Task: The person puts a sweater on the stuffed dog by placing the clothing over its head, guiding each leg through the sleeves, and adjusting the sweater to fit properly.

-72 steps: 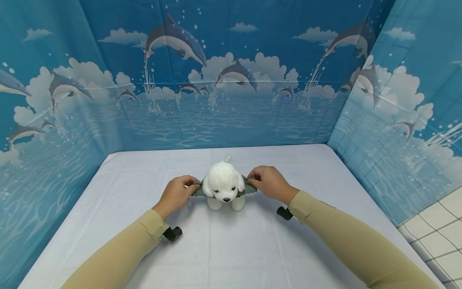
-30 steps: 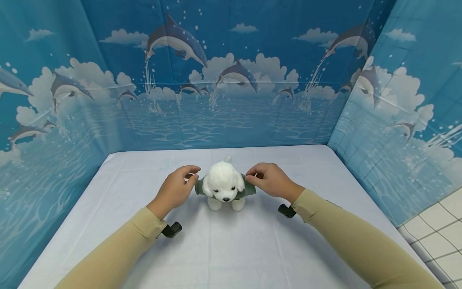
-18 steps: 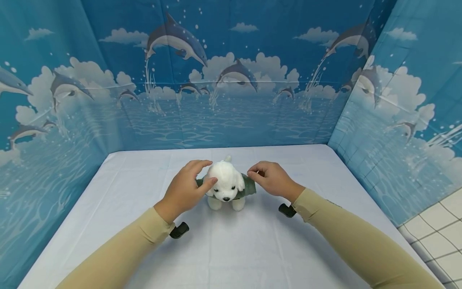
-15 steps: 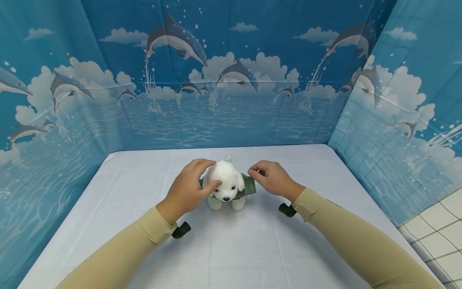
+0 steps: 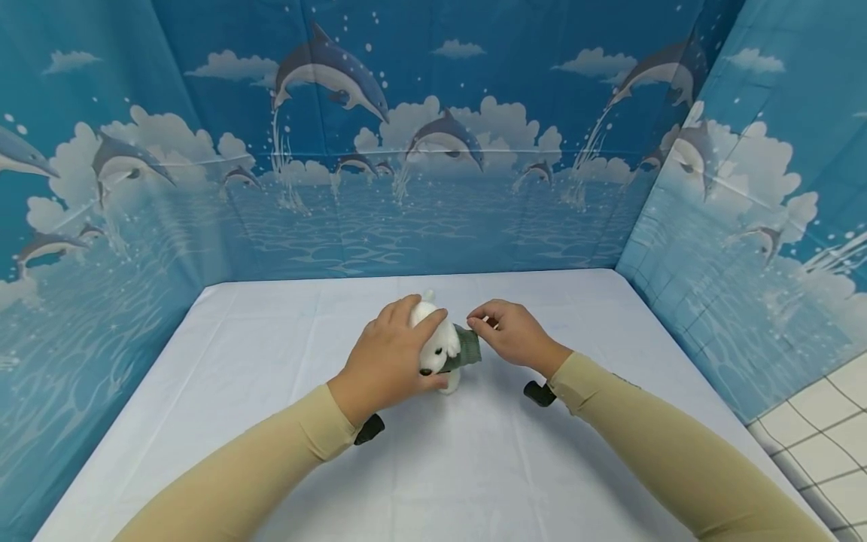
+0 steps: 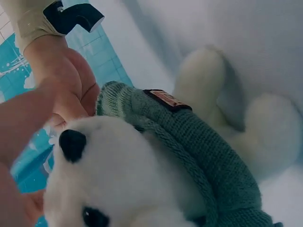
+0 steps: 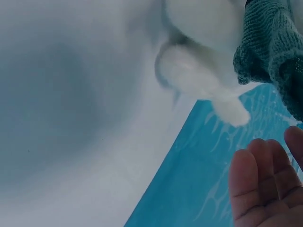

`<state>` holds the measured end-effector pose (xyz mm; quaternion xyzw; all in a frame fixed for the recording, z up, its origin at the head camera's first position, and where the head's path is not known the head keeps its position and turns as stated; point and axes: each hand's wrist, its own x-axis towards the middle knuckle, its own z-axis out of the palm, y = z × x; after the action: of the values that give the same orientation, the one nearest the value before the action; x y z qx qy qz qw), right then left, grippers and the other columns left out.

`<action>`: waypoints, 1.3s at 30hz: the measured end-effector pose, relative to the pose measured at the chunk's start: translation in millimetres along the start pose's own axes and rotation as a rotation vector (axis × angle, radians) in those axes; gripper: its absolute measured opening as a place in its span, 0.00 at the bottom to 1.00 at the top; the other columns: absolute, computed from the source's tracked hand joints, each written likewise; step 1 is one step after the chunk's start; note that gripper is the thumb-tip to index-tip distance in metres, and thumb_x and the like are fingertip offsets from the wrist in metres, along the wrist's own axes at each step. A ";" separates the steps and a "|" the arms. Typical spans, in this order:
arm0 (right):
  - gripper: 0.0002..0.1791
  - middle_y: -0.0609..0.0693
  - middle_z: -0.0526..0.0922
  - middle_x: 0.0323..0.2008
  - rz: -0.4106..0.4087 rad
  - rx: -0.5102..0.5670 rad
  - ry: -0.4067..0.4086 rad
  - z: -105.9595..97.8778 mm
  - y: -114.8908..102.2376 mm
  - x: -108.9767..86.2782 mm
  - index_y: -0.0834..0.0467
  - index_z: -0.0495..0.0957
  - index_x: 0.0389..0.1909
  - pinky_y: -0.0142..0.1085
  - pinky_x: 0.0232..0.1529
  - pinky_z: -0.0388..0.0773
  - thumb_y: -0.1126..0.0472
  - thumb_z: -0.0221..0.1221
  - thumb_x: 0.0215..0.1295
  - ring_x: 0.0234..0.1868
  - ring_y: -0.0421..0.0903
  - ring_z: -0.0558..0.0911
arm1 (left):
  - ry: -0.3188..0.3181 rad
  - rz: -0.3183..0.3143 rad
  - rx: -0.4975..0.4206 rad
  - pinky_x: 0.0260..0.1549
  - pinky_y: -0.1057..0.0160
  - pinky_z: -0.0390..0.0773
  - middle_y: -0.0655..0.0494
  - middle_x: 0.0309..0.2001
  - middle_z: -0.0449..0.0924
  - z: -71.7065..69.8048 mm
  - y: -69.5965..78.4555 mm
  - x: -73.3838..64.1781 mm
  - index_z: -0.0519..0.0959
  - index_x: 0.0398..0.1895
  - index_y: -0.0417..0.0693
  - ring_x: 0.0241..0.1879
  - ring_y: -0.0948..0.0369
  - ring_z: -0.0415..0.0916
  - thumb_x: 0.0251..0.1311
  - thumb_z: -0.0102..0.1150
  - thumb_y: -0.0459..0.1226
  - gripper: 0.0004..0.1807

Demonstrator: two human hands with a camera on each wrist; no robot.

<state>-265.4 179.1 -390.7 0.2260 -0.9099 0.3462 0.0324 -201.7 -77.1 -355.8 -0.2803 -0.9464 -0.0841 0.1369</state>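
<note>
A white plush dog [image 5: 433, 354] in a green knitted sweater [image 5: 467, 348] stands on the table. My left hand [image 5: 386, 354] is spread in front of its head, hiding one side of the face and body in the head view. Close up in the left wrist view are the dog's black nose [image 6: 72, 145], the sweater's ribbed collar and a small brown label [image 6: 166, 100]. On the other side, my right hand [image 5: 511, 331] hovers beside the sweater's sleeve, fingers loosely bent. The right wrist view shows these fingers [image 7: 244, 179] holding nothing, just below the sleeve [image 7: 284, 52].
A white cloth covers the table [image 5: 257, 331]. Blue curtains [image 5: 433, 218] printed with dolphins hang behind it and along both sides. A black wrist camera [image 5: 539, 394] sits under the right cuff, another [image 5: 369, 430] under the left. White tiles [image 5: 819, 429] show at right.
Both hands let go of the sweater's sleeves. The left hand then moved right, across the dog's face. The right hand drew back slightly and stayed near its sleeve. The dog kept its place.
</note>
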 end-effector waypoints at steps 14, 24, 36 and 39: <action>0.15 0.52 0.85 0.56 0.018 0.019 -0.010 -1.7 -0.2 -1.7 0.53 0.86 0.55 0.44 0.44 0.85 0.51 0.58 0.81 0.50 0.51 0.85 | -0.026 -0.180 -0.160 0.43 0.47 0.81 0.40 0.68 0.67 -5.1 -25.5 -4.1 0.70 0.71 0.55 0.60 0.41 0.73 0.52 0.76 0.43 0.41; 0.15 0.51 0.85 0.58 -0.019 0.050 0.016 -6.8 -6.4 -4.5 0.54 0.85 0.59 0.44 0.49 0.85 0.55 0.59 0.80 0.50 0.48 0.85 | -0.002 -0.333 -0.637 0.46 0.49 0.82 0.43 0.69 0.63 -2.3 -70.1 -19.3 0.63 0.71 0.54 0.53 0.46 0.75 0.60 0.72 0.44 0.38; 0.16 0.51 0.83 0.62 -0.217 0.007 -0.053 -8.9 -18.6 -14.7 0.53 0.85 0.61 0.51 0.54 0.82 0.60 0.61 0.77 0.66 0.53 0.79 | -0.102 -0.380 -1.167 0.62 0.47 0.79 0.41 0.73 0.58 36.2 -98.9 -33.8 0.53 0.73 0.46 0.68 0.42 0.70 0.70 0.63 0.34 0.36; 0.16 0.51 0.83 0.62 -0.233 -0.016 -0.085 -8.1 -17.8 -17.1 0.52 0.85 0.61 0.51 0.52 0.82 0.62 0.62 0.77 0.68 0.54 0.78 | -0.146 -0.393 -1.212 0.63 0.48 0.78 0.40 0.74 0.57 47.6 -100.5 -36.7 0.52 0.73 0.43 0.68 0.42 0.70 0.71 0.62 0.33 0.36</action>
<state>-243.2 179.2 -377.3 0.3442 -0.8808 0.3230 0.0355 -237.9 -167.8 -420.5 -0.1344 -0.7716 -0.6083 -0.1287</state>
